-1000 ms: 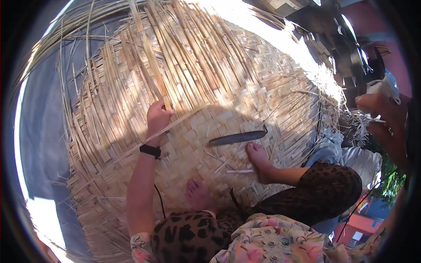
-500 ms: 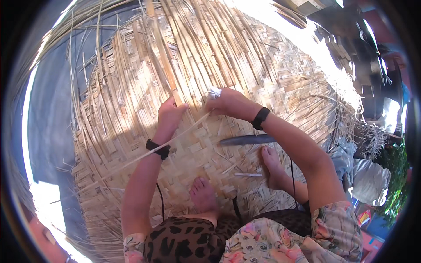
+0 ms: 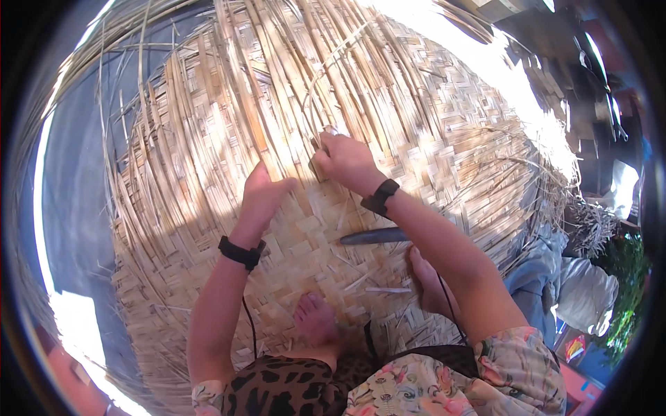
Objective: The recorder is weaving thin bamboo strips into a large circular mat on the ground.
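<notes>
My right hand is closed on a thin pale bamboo strip, which curves up and away from it over the laid strips. Something white shows at the fingertips of that hand. To its left, my left hand is held above the woven bamboo mat with thumb and forefinger apart and nothing visible between them. Many long split bamboo strips lie side by side on the far part of the mat, in bright sun. Both wrists wear black bands.
A long dark pointed thing lies on the mat, partly hidden by my right forearm. My bare feet rest on the mat near loose slivers. A pale sack and grey-blue cloth are at the right. Dark sheeting lies at the left.
The strip ran from my right hand down left across my left forearm; now it bends up and away. My right hand has shifted slightly left; my left hand has opened and lowered slightly.
</notes>
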A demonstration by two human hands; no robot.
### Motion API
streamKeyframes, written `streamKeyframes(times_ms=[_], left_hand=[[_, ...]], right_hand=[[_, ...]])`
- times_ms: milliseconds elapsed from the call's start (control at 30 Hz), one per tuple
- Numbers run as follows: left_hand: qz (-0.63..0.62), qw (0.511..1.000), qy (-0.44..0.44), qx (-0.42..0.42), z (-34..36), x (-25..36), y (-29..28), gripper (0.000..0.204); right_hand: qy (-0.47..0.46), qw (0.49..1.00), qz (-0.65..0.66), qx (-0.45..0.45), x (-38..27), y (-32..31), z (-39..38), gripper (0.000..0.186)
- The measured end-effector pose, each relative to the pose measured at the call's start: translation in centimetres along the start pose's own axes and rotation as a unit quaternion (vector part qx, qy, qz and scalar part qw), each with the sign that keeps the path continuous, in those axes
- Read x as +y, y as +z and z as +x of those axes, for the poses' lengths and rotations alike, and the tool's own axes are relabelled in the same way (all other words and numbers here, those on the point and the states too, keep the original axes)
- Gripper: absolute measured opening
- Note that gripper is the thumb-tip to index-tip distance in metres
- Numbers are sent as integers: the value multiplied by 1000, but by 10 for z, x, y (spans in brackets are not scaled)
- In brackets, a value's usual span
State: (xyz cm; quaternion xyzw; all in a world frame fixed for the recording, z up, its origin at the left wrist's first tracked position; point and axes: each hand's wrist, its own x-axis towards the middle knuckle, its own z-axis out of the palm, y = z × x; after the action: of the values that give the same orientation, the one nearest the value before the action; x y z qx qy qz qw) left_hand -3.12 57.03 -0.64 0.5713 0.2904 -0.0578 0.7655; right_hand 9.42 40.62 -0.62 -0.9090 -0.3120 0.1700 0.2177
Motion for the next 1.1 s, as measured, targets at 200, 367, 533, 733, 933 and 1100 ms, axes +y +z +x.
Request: streamKeyframes(times_ms=[200,367,533,733,933,1100], left_hand=[[22,1000,7,1,-17,10,-10,49],[-28,999,3,14,-19,11,-14,48],[93,992,-88,21,-11,11,-26,41],[-269,942,-81,-182,10,21,-35,54],[-309,932,-19,-189,-4,6,-34,32],[-234,934,-96,253,-54,-56,-11,17]], right_hand=[[-8,999,9,-45,2,0,24,25],[15,962,243,-121,11,-16,21,25],[95,847,519,-67,2,-10,-4,31],[6,897,431,-100,8,-8,7,33],[-92,936,132,-314,21,-13,41,28],[66,906,307,-283,25,-4,21,28]])
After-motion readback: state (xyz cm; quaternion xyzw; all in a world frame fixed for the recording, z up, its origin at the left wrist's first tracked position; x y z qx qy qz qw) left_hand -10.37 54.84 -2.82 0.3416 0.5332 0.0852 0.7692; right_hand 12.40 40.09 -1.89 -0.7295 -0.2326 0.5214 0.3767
